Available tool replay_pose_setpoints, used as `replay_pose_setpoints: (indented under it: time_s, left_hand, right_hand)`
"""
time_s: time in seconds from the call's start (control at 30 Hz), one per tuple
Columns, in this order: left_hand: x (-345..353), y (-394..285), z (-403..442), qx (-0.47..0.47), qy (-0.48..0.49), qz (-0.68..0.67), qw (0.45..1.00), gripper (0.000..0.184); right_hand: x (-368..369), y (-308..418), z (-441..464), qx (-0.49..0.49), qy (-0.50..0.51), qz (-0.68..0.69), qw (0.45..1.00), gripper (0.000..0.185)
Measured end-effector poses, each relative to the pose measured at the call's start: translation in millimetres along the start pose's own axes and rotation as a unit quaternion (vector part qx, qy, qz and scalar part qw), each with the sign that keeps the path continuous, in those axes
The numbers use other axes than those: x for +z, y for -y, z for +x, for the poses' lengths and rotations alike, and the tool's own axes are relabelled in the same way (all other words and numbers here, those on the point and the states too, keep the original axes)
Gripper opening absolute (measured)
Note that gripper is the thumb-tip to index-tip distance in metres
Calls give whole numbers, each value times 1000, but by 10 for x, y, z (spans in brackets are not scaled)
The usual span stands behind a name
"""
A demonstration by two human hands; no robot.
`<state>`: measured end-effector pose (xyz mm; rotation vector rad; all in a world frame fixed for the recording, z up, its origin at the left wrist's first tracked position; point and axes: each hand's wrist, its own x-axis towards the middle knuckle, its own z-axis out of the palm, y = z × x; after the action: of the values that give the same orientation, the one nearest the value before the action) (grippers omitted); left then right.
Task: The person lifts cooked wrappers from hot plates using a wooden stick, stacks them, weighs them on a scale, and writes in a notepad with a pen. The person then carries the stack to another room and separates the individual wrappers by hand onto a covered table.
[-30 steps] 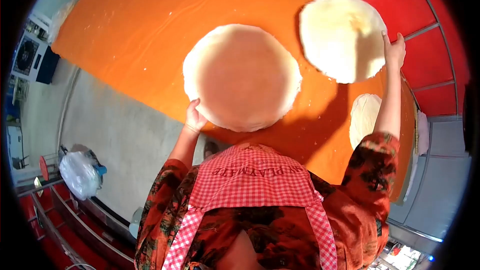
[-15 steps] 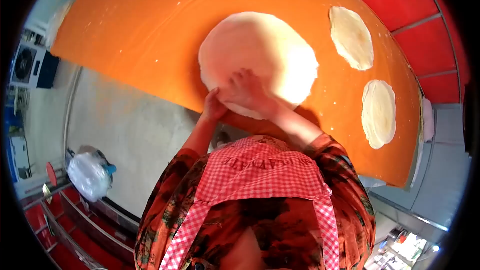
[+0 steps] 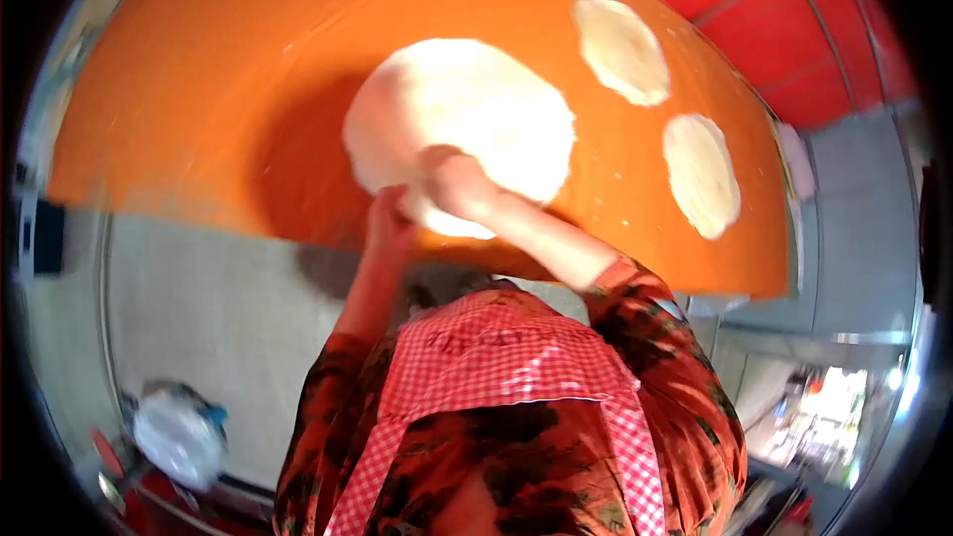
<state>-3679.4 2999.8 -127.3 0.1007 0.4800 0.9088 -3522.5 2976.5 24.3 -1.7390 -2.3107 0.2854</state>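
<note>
A large, round, thin sheet of dough lies on the orange table top, its near edge close to the table's edge. My left hand is closed at the near left edge of this dough, thumb and fingers together on the rim. Just to its right, my right hand rests over the near part of the sheet with its fingers curled in. Some motion blur softens both hands, and the right fingertips are partly hidden. Bright light washes out the middle of the dough.
Two smaller flat dough pieces, an upper one and a lower one, lie on the right of the orange table. Red panels border its far right side. A plastic-wrapped bundle sits lower left.
The view has shifted, so table and dough appear further left. My right hand's fingers, spread over the dough before, are now curled in. My left hand stays at the dough's near edge.
</note>
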Motion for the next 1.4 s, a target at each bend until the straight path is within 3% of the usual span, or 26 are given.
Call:
replay_pose_setpoints:
  time_s: [0.07,0.1,0.13,0.17,0.3,0.33,0.37,0.4,0.43,0.47,0.5,0.53,0.57,0.6,0.67,0.73,0.77,0.8,0.87,0.93,1.0,1.07,1.2,1.4]
  left_hand:
    - [407,-320,-232,6,-16,52,998,14]
    - [331,-463,-158,-9,-10,53,998,15]
    - [257,-636,-95,-18,-9,53,998,15]
    - [252,-810,-111,-13,-22,98,995,21]
    - [311,-1023,-268,22,-31,148,988,41]
    - [324,-1015,-337,4,-31,121,992,52]
    - [340,-990,-308,10,-17,108,994,50]
    - [326,-985,-303,20,-9,95,995,49]
    - [300,-961,-304,34,13,79,996,47]
    - [235,-950,-289,51,32,65,996,46]
    - [71,-969,-242,54,67,51,995,44]
    - [66,-995,-237,29,105,16,994,43]
    - [35,-997,-226,58,47,19,997,43]
    - [171,-980,-261,42,92,3,995,41]
    - [306,-995,-285,27,81,51,995,41]
    - [314,-964,-257,60,3,88,994,42]
    - [393,-996,-301,12,-39,60,997,44]
    - [489,-1037,-295,-17,-43,38,998,44]
    - [553,-1144,-234,-51,-12,34,998,45]
    - [636,-1299,-141,-95,41,8,995,45]
    - [737,-1540,-84,-89,43,15,995,46]
    - [710,-1886,37,-111,122,29,986,47]
    - [551,-2388,77,-124,125,9,984,47]
    - [220,-2469,212,-166,106,15,980,42]
  right_hand:
    - [-204,191,124,51,-34,10,998,20]
    - [-462,204,103,167,-99,184,964,18]
    - [-731,240,110,266,-157,354,883,16]
    - [-902,209,117,346,-206,510,760,15]
    - [-1452,-1062,-849,336,-389,504,694,20]
    - [-1694,-1239,-1260,385,-401,433,710,22]
    - [-1809,-1453,-1713,429,-404,345,730,23]
    - [-1797,-1700,-2084,454,-466,317,690,25]
    - [-1759,-2028,-2548,518,-453,288,666,20]
    - [-1863,-1929,-2725,553,-507,334,571,25]
    - [-1702,-2196,-3164,539,-474,286,634,34]
    - [-1530,-2333,-3457,577,-404,-70,706,42]
    - [-1498,-2002,-3347,578,-361,-259,684,52]
    - [-1381,-1873,-3286,518,-388,-247,721,51]
    - [-951,-1564,-2805,413,-473,66,776,44]
    - [-829,-628,-1823,420,-336,310,784,30]
    - [-631,-373,-1436,279,-288,141,905,29]
    - [-238,-206,-1155,198,-287,194,917,34]
    - [-208,376,-362,85,-234,181,952,51]
    - [-133,776,219,123,-160,138,970,67]
    - [-146,1053,612,201,-103,64,972,70]
    - [-80,1098,861,200,-87,116,969,70]
    - [129,1318,1224,215,-91,117,965,64]
    - [190,1373,1333,307,-89,182,930,55]
